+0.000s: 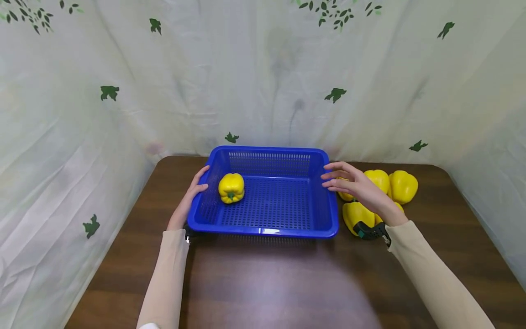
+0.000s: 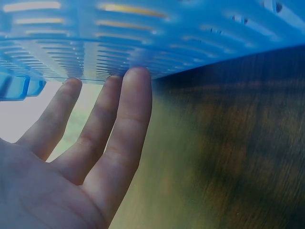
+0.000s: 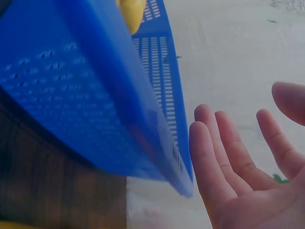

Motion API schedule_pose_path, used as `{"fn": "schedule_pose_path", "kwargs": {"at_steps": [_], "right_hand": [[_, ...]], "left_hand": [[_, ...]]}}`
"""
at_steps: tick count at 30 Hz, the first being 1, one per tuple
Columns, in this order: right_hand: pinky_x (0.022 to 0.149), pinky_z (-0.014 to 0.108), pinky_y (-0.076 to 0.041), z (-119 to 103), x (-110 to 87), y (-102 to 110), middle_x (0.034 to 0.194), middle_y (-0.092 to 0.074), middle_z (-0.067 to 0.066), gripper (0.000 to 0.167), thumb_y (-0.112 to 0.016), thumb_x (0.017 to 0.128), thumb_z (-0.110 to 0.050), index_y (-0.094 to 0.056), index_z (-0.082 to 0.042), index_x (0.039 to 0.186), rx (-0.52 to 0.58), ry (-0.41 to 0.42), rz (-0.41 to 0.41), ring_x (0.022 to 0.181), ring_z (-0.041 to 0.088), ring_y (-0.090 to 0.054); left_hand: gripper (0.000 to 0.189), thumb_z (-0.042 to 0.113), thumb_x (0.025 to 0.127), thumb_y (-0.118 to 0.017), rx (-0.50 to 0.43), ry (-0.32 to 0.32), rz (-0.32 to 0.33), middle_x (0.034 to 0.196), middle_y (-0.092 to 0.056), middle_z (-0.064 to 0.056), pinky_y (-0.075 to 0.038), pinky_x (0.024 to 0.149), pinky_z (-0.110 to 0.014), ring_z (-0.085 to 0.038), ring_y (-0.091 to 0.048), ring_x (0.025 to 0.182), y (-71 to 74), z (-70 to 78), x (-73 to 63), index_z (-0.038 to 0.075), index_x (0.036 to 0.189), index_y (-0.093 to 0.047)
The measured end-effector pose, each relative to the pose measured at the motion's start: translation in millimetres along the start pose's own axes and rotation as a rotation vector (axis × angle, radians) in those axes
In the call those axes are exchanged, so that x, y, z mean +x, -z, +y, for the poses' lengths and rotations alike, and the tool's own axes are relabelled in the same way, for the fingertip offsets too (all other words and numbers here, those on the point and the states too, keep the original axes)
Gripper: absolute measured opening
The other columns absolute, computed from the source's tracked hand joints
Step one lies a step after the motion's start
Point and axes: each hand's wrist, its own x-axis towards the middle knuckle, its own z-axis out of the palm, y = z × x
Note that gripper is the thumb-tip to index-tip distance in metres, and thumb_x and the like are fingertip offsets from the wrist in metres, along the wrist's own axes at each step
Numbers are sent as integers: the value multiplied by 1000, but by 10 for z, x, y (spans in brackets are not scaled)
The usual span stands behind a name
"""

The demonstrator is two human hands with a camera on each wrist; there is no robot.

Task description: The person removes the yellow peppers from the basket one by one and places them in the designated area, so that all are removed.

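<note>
A blue plastic basket (image 1: 263, 232) with slotted walls stands on the table, one yellow bell pepper (image 1: 231, 188) inside near its left wall. At the basket's left side is my left hand (image 1: 190, 197), fingertips right at the rim. The left wrist view shows its fingers (image 2: 136, 109) extended against the outer slotted wall. My right hand (image 1: 356, 185) hovers by the right rim with relaxed, spread fingers and nothing in them. In the right wrist view those fingers (image 3: 202, 148) are beside the basket wall (image 3: 114, 90), palm empty.
Several more yellow bell peppers (image 1: 403, 187) lie on the brown wooden table (image 1: 263, 283) right of the basket, partly hidden under my right hand and wrist. A pale curtain with green leaf prints (image 1: 263, 91) hangs behind the table and along both sides.
</note>
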Motion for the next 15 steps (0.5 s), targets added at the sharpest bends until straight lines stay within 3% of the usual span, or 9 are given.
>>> {"fn": "schedule_pose_path", "kwargs": {"at_steps": [7, 15], "right_hand": [[93, 34, -46, -62, 118, -116, 126, -52, 24, 39, -56, 96, -11, -44, -4, 133, 2, 4, -25, 115, 40, -53], [93, 36, -46, -101, 257, -234, 125, -53, 22, 38, -53, 98, -10, -43, -3, 134, 6, 3, -71, 107, 26, -61]], "left_hand": [[59, 2, 95, -30, -25, 33, 3, 154, -12, -15, -27, 100, -21, -19, -25, 131, -15, 25, 5, 9, 152, -18], [59, 2, 94, -31, -20, 7, 10, 153, -13, -18, -28, 99, -21, -17, -28, 128, 5, -3, 18, 13, 151, -24]]}}
